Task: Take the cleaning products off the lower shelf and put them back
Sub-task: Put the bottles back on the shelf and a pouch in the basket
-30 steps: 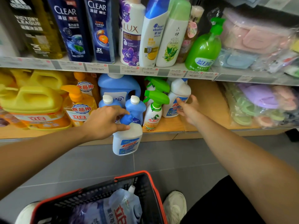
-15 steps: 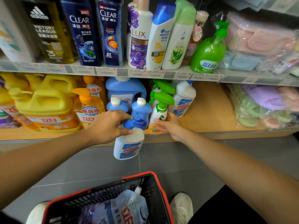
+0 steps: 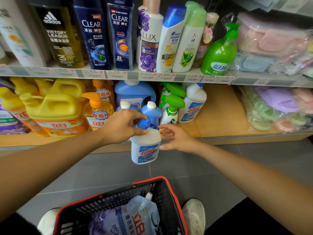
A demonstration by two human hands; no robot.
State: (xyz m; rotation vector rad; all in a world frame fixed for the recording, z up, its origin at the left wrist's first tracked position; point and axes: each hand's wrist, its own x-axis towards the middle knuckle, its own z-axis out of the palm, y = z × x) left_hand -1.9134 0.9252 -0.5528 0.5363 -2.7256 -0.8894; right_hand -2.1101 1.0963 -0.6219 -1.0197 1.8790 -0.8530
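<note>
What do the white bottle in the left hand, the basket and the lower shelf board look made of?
The white bottle: opaque plastic, smooth, faint sheen, moulded shoulder. The basket: rigid black plastic mesh, red rim. The lower shelf board: matte wood grain, possibly laminate.

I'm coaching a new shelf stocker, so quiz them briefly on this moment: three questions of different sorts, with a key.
1. True or false: the left hand grips the white plastic bottle with the blue angled cap at its neck.
2. The right hand is: A) open beside that bottle; B) gripping a green-trigger spray bottle; C) resting on the upper shelf.
3. What lies in the black mesh basket with the red rim?
Key: 1 true; 2 A; 3 a soft plastic refill pouch.
</note>
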